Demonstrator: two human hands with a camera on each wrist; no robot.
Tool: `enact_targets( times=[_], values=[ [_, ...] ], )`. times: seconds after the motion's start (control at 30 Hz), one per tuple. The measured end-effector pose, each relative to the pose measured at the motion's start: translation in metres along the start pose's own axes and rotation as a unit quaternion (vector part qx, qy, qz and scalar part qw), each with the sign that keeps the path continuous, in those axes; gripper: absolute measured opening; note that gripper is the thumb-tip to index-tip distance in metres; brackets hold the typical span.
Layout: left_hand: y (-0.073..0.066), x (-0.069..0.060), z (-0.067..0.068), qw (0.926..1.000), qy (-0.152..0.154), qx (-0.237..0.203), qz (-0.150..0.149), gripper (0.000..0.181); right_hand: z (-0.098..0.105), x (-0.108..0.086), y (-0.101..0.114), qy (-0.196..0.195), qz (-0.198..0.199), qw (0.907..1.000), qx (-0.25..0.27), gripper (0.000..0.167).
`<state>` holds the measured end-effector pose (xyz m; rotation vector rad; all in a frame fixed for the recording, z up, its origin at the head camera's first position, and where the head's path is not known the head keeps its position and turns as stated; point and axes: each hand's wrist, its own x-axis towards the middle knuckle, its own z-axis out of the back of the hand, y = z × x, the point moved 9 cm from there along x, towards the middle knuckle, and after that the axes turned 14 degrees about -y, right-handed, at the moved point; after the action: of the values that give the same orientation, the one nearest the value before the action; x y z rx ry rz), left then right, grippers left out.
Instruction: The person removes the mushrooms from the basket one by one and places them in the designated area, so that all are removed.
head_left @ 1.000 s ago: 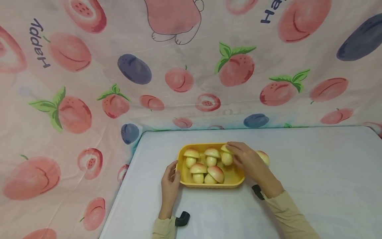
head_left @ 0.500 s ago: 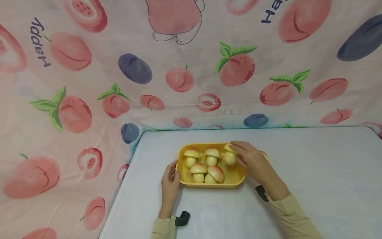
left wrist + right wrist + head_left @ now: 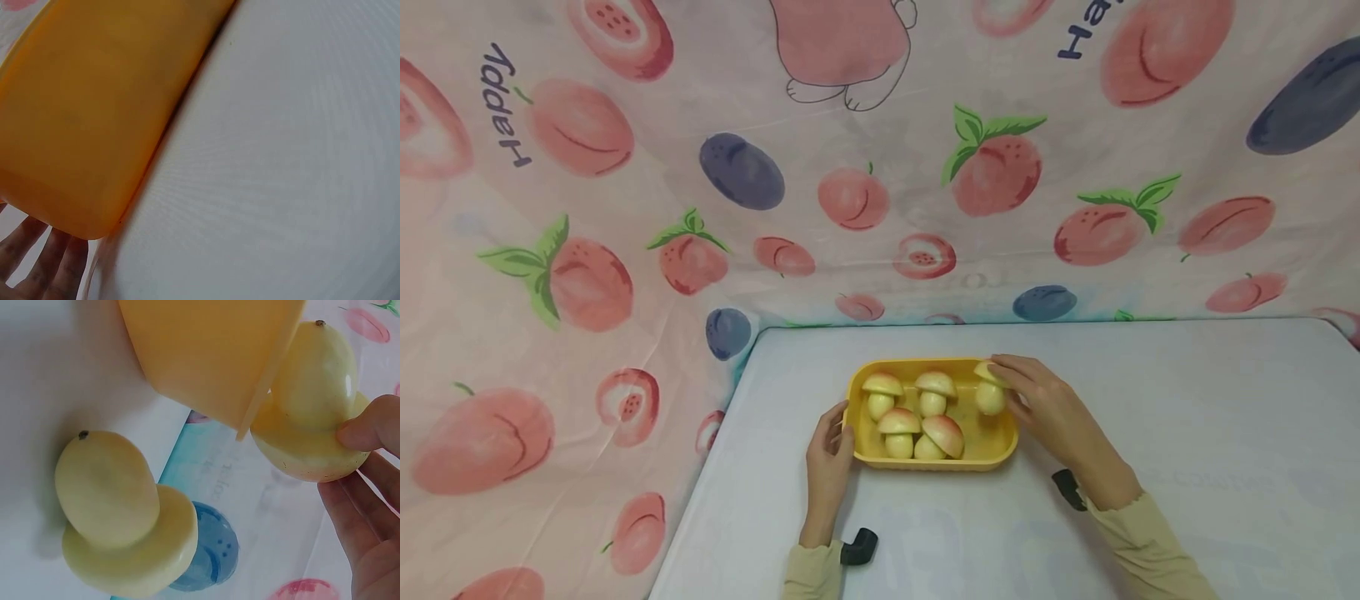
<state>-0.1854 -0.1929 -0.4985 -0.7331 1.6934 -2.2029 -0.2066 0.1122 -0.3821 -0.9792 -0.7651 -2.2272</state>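
Observation:
In the head view, the left hand [image 3: 829, 458] rests its fingers against the left end of a yellow tray [image 3: 970, 464]. The left wrist view shows those fingers [image 3: 53, 262] at the tray's outer wall, their tips partly hidden. Over the tray's right end, the right hand [image 3: 1051, 412] pinches a toy mushroom [image 3: 991, 398] with a pale stalk and wider cap. The right wrist view has the thumb on this mushroom [image 3: 315, 381], fingers on its cap, beside the tray's rim. Several similar mushrooms [image 3: 934, 392] with pinkish caps sit inside the tray.
Another mushroom [image 3: 112, 487] stands on the white table [image 3: 940, 533], right of the tray; the right hand hides it in the head view. A fruit-printed cloth [image 3: 880, 142] hangs behind the table and along its left side.
The right hand has shifted slightly right with the pinched mushroom, toward the tray's right end. It now covers the mushroom on the table. The left hand and tray have stayed put.

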Motion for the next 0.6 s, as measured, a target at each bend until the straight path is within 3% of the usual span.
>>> enact_targets(
  times=[0.6],
  values=[
    [-0.001,0.0,0.0,1.0,-0.001,-0.005,-0.003,0.036,0.015,-0.008,-0.011,0.006,-0.03,0.9994,-0.012,0.047]
  ],
)
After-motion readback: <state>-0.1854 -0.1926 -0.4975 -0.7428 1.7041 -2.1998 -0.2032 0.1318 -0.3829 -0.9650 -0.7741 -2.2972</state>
